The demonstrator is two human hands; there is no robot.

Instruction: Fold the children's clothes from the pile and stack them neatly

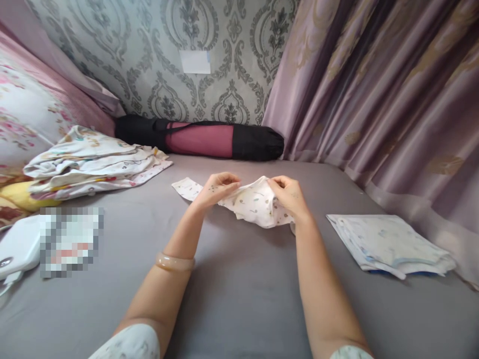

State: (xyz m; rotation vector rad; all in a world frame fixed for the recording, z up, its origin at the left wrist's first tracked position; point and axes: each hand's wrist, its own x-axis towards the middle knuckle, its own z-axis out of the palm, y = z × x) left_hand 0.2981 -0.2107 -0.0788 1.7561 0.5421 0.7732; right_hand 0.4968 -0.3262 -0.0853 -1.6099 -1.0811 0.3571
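Note:
A small white printed garment [258, 204], likely baby clothing, is held up between my two hands just above the grey sheet. My left hand [220, 189] pinches its upper edge, and one end of the cloth sticks out to the left beyond my wrist. At the right, my right hand [286, 193] grips the cloth near a raised corner, with the fingers closed on it. The lower part of the garment hangs in loose folds towards the sheet. Its exact kind is hard to make out.
Folded white clothes [392, 242] lie at the right, near the curtain [337, 99]. A heap of printed clothes [90, 162] is at the back left. A black and maroon rolled bag [200, 139] lies along the wall. A white device with a cable [22, 244] sits at the left.

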